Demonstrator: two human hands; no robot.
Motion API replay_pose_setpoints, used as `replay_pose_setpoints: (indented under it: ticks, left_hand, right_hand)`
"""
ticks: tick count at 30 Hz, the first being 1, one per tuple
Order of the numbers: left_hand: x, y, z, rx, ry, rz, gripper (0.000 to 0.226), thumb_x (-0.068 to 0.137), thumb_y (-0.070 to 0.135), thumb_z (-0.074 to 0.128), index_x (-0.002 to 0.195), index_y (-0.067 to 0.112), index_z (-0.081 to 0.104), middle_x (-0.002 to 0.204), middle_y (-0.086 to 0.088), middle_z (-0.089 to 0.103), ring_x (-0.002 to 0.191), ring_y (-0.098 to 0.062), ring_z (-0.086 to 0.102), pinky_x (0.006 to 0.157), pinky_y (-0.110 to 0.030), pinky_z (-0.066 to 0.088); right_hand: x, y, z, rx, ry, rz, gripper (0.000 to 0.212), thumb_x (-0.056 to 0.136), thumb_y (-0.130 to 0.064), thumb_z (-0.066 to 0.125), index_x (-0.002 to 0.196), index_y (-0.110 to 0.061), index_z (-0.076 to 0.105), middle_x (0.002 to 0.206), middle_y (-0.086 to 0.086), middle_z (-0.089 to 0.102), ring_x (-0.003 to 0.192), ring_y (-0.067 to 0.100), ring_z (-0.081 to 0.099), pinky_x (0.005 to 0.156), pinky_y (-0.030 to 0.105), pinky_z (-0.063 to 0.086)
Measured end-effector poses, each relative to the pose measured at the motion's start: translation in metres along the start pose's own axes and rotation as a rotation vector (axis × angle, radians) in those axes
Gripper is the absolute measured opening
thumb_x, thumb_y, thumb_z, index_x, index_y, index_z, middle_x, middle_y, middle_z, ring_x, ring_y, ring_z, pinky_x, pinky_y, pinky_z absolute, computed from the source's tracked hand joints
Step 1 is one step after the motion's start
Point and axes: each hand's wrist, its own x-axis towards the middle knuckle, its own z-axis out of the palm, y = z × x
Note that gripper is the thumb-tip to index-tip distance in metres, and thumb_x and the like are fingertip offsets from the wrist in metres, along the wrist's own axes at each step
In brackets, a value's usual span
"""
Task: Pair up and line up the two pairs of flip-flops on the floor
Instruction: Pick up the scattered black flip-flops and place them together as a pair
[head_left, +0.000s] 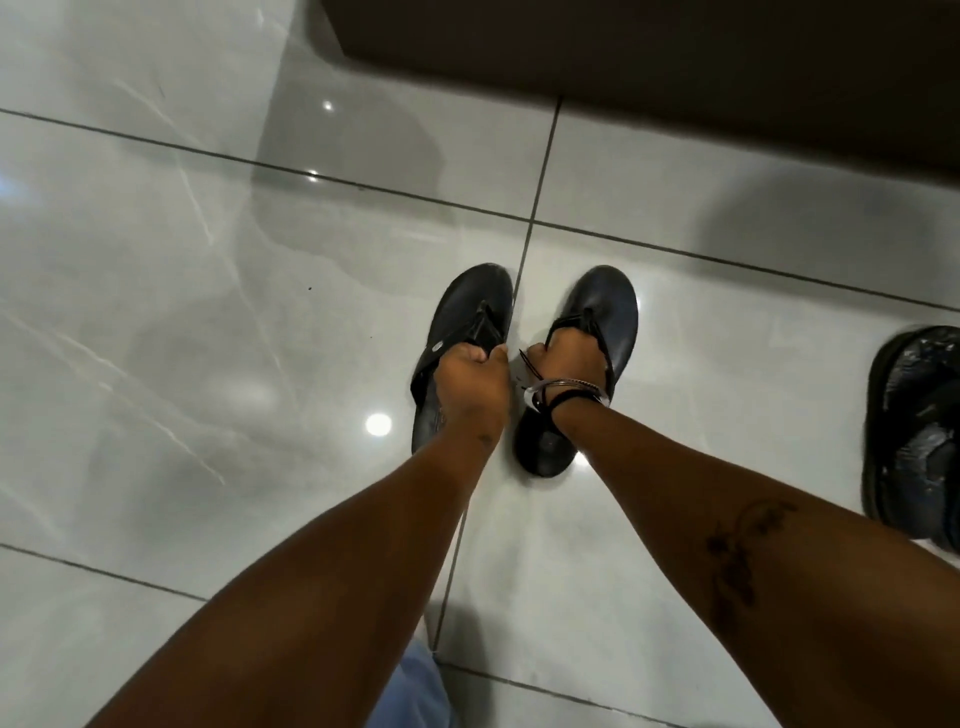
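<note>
Both grips pinch straps: my left hand (470, 376) on left flip-flop (457, 358), right hand (569, 353) on right flip-flop (582, 364), side-by-side on floor (208, 260) for toe alignment; other pair (914, 436) waits at right.

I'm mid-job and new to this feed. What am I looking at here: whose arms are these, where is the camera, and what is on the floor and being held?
This is one view from a camera worn on a person's head, looking down at their own bare arms. No machine is involved. The left hand has a closed grip on the straps of one black flip-flop. The right hand grips the straps of its match, beside it on the glossy tiled floor. Another dark flip-flop lies at the right edge, partly cut off.
</note>
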Motion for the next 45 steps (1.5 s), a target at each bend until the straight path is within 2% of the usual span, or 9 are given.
replay_pose_setpoints:
  ticks: [5, 10, 16, 22, 28, 31, 35, 38, 45]
  left_hand:
    - [0.027, 0.007, 0.019, 0.104, -0.024, 0.031, 0.042, 0.082, 0.012, 0.072, 0.054, 0.017, 0.041, 0.055, 0.001, 0.049, 0.052, -0.014, 0.047, 0.061, -0.029, 0.047]
    - [0.036, -0.006, 0.022, 0.173, 0.005, 0.054, 0.043, 0.08, 0.021, 0.076, 0.051, 0.019, 0.045, 0.053, 0.003, 0.053, 0.05, -0.014, 0.053, 0.061, -0.032, 0.053]
    - [0.036, -0.011, 0.025, 0.221, -0.091, 0.079, 0.047, 0.082, 0.024, 0.075, 0.049, 0.019, 0.042, 0.053, -0.003, 0.052, 0.051, -0.019, 0.05, 0.061, -0.035, 0.053]
    - [0.03, -0.011, 0.024, 0.203, -0.113, 0.088, 0.04, 0.088, 0.024, 0.07, 0.054, 0.006, 0.056, 0.049, -0.001, 0.051, 0.042, -0.009, 0.044, 0.042, -0.011, 0.041]
    - [0.01, -0.006, 0.011, 0.245, -0.163, 0.139, 0.03, 0.093, 0.015, 0.06, 0.075, -0.01, 0.061, 0.064, -0.011, 0.054, 0.055, -0.014, 0.046, 0.046, -0.005, 0.038]
    - [-0.008, 0.0, -0.001, 0.265, -0.172, 0.167, 0.028, 0.092, 0.013, 0.06, 0.074, -0.008, 0.057, 0.065, -0.012, 0.054, 0.058, -0.017, 0.048, 0.058, -0.021, 0.044]
    - [-0.034, 0.008, -0.024, 0.49, -0.174, 0.313, 0.028, 0.092, 0.027, 0.061, 0.088, -0.001, 0.063, 0.088, -0.017, 0.065, 0.081, -0.033, 0.063, 0.07, -0.036, 0.049]
    - [-0.052, 0.021, -0.034, 0.638, -0.114, 0.409, 0.034, 0.092, 0.033, 0.059, 0.107, 0.003, 0.065, 0.112, -0.017, 0.063, 0.101, -0.033, 0.063, 0.082, -0.037, 0.051]
    - [-0.049, 0.026, -0.02, 0.763, -0.152, 0.406, 0.046, 0.09, 0.043, 0.056, 0.116, 0.005, 0.061, 0.121, -0.016, 0.062, 0.114, -0.032, 0.058, 0.1, -0.045, 0.048]
  right_hand:
    - [-0.001, -0.005, 0.015, 0.04, -0.001, -0.02, 0.029, 0.094, -0.022, 0.052, 0.087, 0.0, 0.07, 0.085, 0.018, 0.072, 0.079, 0.034, 0.067, 0.06, 0.029, 0.039]
    - [-0.003, 0.002, 0.02, -0.007, -0.051, -0.101, 0.029, 0.095, -0.018, 0.049, 0.088, 0.0, 0.071, 0.089, 0.019, 0.072, 0.083, 0.034, 0.067, 0.062, 0.029, 0.043]
    - [-0.011, 0.011, 0.02, 0.018, -0.11, -0.206, 0.03, 0.095, -0.014, 0.044, 0.096, 0.001, 0.069, 0.1, 0.02, 0.07, 0.093, 0.036, 0.066, 0.084, 0.041, 0.054]
    - [-0.009, 0.024, 0.012, 0.011, -0.192, -0.281, 0.023, 0.091, -0.019, 0.053, 0.096, -0.001, 0.068, 0.103, 0.019, 0.069, 0.096, 0.036, 0.064, 0.08, 0.037, 0.05]
    - [-0.024, 0.054, -0.004, -0.01, -0.226, -0.301, 0.021, 0.089, -0.019, 0.052, 0.09, -0.006, 0.068, 0.097, 0.016, 0.067, 0.089, 0.034, 0.063, 0.072, 0.034, 0.049]
    - [-0.036, 0.065, -0.021, -0.02, -0.209, -0.296, 0.023, 0.09, -0.023, 0.052, 0.091, -0.005, 0.066, 0.1, 0.016, 0.064, 0.089, 0.035, 0.062, 0.074, 0.037, 0.053]
    - [-0.052, 0.073, -0.047, -0.148, -0.133, -0.315, 0.041, 0.088, -0.036, 0.055, 0.121, -0.011, 0.06, 0.123, 0.013, 0.058, 0.113, 0.033, 0.054, 0.091, 0.043, 0.049]
    - [-0.066, 0.076, -0.063, -0.33, -0.133, -0.285, 0.07, 0.088, -0.052, 0.052, 0.145, -0.016, 0.034, 0.153, 0.013, 0.033, 0.141, 0.031, 0.03, 0.114, 0.051, 0.027]
    - [-0.061, 0.072, -0.059, -0.32, -0.037, -0.225, 0.078, 0.092, -0.058, 0.04, 0.153, -0.014, 0.016, 0.162, 0.012, 0.011, 0.149, 0.03, 0.014, 0.118, 0.057, 0.013]
